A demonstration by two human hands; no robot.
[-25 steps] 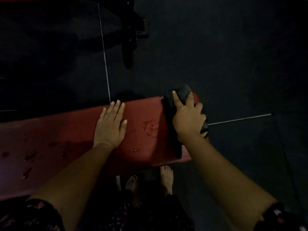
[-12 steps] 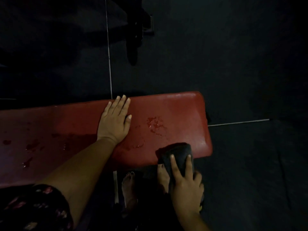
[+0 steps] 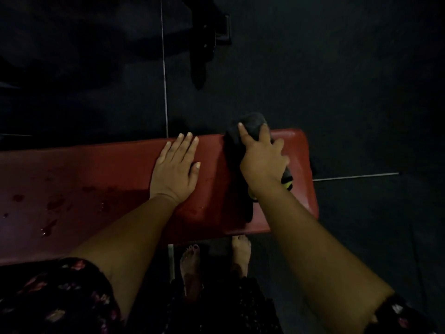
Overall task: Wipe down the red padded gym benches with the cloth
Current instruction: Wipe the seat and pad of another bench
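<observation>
A red padded bench (image 3: 101, 169) runs across the view from the left edge to its rounded right end. My left hand (image 3: 175, 169) lies flat on the pad, fingers straight, near the far edge. My right hand (image 3: 262, 157) presses a dark cloth (image 3: 248, 126) with a yellow patch onto the pad near the right end. Its fingers reach over the far edge with the cloth bunched beneath them. A strip of cloth trails toward me under my wrist. Wet drops shine on the pad's left part (image 3: 50, 208).
Dark rubber floor (image 3: 349, 92) surrounds the bench, with thin pale seam lines. A black machine foot or weight post (image 3: 202, 49) stands beyond the bench. My bare feet (image 3: 192, 266) are on the floor just under the bench's near edge.
My right hand has swept the cloth from the near edge of the pad back across to the far edge. The wet patch near the right end is gone. My left hand stayed put.
</observation>
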